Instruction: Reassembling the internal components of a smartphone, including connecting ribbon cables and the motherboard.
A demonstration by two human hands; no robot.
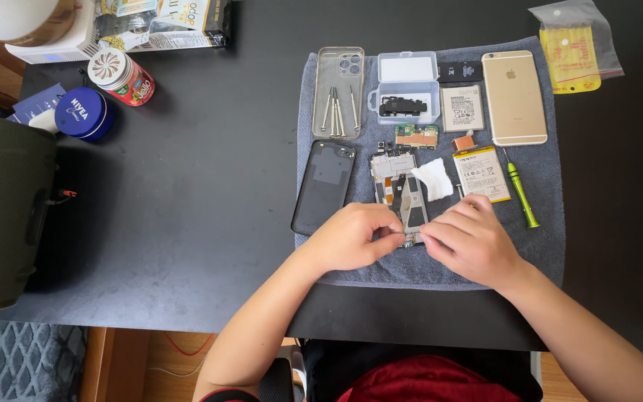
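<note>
Black tabletop [187,186] carries a grey towel [545,223] on which phone parts are laid out. Largest of them are a gold phone [514,97] lying face down at the far right and a black back cover [324,186] at the left. Between these lies the opened phone frame [400,190], its long axis running away from the person, its near end right at the fingertips. A white wipe [433,179] rests on its right edge, a battery [482,173] just beside that, and a green screwdriver [521,195] further right.

Both hands meet over the frame's near end. The left hand [347,238] pinches thumb to fingers at the frame's lower left; the right hand [474,242] has its fingers curled and drawn together at the lower right. Whether either holds some small part cannot be told. Each is about equally near.
</note>
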